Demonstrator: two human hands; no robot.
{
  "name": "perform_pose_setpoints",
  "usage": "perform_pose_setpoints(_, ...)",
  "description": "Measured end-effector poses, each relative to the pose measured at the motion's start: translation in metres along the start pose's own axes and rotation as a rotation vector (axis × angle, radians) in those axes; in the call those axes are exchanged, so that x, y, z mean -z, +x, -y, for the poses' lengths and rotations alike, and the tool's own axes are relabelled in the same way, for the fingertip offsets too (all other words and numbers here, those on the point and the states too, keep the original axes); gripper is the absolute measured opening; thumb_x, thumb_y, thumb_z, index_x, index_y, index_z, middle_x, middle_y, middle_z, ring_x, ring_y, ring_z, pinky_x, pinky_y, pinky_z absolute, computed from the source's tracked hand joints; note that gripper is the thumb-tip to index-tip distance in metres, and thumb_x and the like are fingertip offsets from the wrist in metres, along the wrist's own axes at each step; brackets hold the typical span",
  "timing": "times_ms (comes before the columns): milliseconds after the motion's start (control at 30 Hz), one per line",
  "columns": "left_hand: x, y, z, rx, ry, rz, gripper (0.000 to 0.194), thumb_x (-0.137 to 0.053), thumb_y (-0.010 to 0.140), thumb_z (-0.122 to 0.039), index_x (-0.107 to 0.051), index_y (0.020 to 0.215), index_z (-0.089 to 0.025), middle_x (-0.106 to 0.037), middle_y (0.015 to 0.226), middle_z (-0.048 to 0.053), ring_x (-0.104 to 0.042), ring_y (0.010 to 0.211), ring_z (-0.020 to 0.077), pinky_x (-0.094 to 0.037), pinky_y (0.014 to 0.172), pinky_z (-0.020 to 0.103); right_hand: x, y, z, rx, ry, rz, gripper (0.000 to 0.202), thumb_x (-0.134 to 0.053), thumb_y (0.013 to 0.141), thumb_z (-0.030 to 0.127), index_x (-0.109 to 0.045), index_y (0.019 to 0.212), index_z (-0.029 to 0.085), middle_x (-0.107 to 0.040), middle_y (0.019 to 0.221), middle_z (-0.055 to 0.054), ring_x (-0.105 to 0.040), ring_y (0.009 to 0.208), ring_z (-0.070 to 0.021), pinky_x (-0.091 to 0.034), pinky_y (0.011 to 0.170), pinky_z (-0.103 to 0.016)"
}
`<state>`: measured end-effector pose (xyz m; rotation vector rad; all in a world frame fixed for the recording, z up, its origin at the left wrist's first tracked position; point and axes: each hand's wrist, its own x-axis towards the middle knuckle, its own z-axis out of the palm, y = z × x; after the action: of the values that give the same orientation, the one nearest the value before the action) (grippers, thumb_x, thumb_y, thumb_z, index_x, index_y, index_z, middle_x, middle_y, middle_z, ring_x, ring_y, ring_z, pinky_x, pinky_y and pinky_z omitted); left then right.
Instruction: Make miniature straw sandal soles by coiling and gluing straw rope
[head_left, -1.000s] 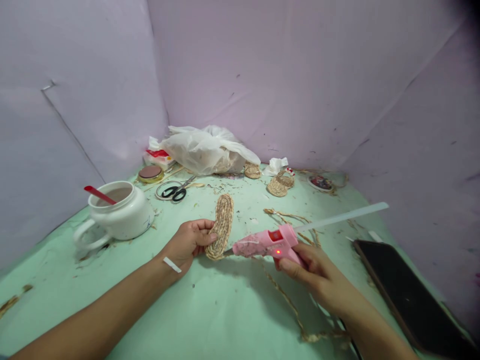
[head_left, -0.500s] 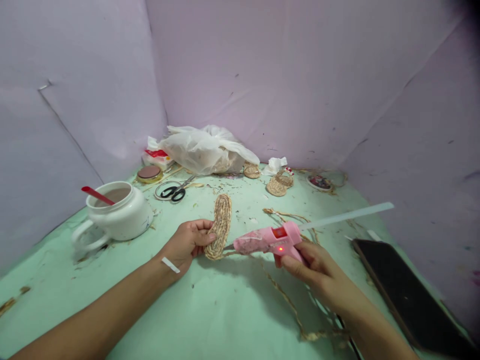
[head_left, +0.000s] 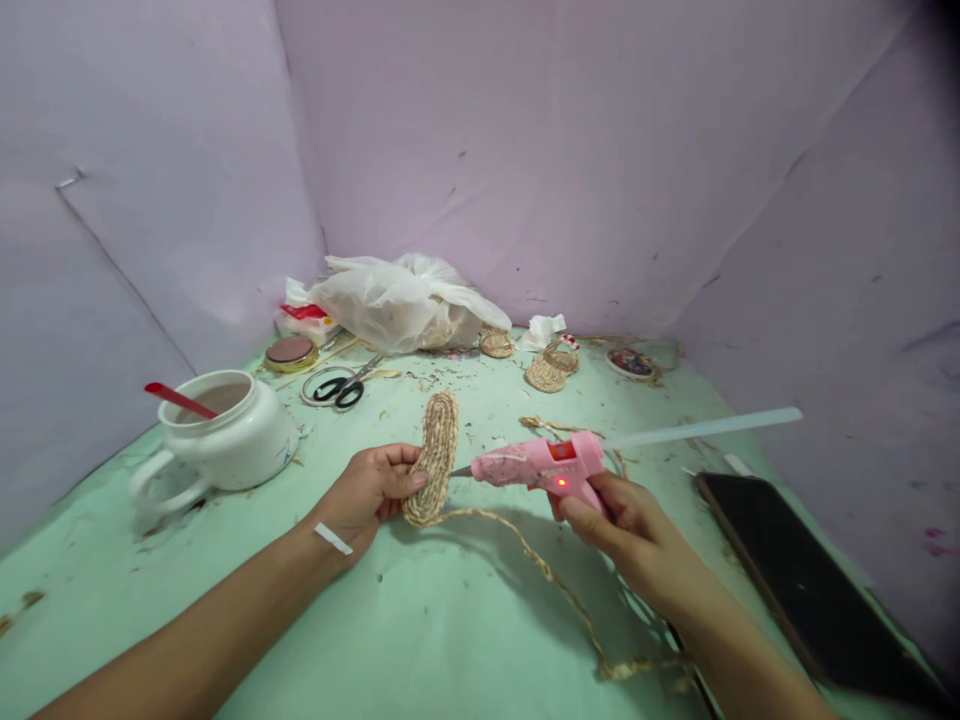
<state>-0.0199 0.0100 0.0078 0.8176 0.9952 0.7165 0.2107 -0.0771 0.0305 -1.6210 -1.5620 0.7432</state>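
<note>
My left hand [head_left: 382, 485] pinches the lower left side of a long oval coil of braided straw [head_left: 435, 450], held upright above the table. From the coil's lower end a loose straw braid [head_left: 544, 568] trails off to the right and down beneath my right arm. Wrapped round the handle of a pink hot glue gun [head_left: 536, 468] is my right hand [head_left: 622, 520]. The gun's metal nozzle is at the coil's right edge; whether it touches I cannot tell. Its red light is lit, and a long clear glue stick [head_left: 709, 427] juts from the back.
A white mug [head_left: 225, 440] with a red stick stands at left. Black-handled scissors [head_left: 341, 388], a plastic bag [head_left: 405, 300] and small woven straw pieces [head_left: 551, 368] lie toward the back. A dark phone [head_left: 802, 580] lies at right, near the wall.
The glue gun's nozzle has moved up along the coil's right edge, from near its lower end. The loose braid now shows clearly below the gun. My view has shifted slightly.
</note>
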Motion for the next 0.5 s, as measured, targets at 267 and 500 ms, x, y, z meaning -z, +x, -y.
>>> perform_pose_setpoints(267, -0.0011, 0.0011, -0.0008, -0.006, 0.002, -0.017, 0.038, -0.085, 0.039, -0.021, -0.066, 0.069, -0.01, -0.067, 0.061, 0.002, -0.059, 0.052, 0.0118, -0.045, 0.051, 0.022, -0.0014, 0.001, -0.0023, -0.05, 0.155, 0.008, 0.036, -0.053, 0.076, 0.053, -0.049, 0.061, 0.02, -0.035, 0.057, 0.004, -0.032, 0.052, -0.0115, -0.026, 0.047, -0.024)
perform_pose_setpoints(500, 0.001, 0.002, 0.0014, -0.014, 0.02, -0.014, 0.039, -0.086, 0.039, -0.022, -0.067, 0.071, -0.01, -0.066, 0.06, 0.002, -0.057, 0.05, 0.0097, -0.041, 0.048, 0.019, 0.0012, 0.0011, -0.0014, -0.03, 0.11, -0.04, 0.034, -0.053, 0.077, 0.05, -0.051, 0.062, 0.02, -0.039, 0.059, 0.003, -0.036, 0.053, -0.0128, -0.03, 0.051, -0.026)
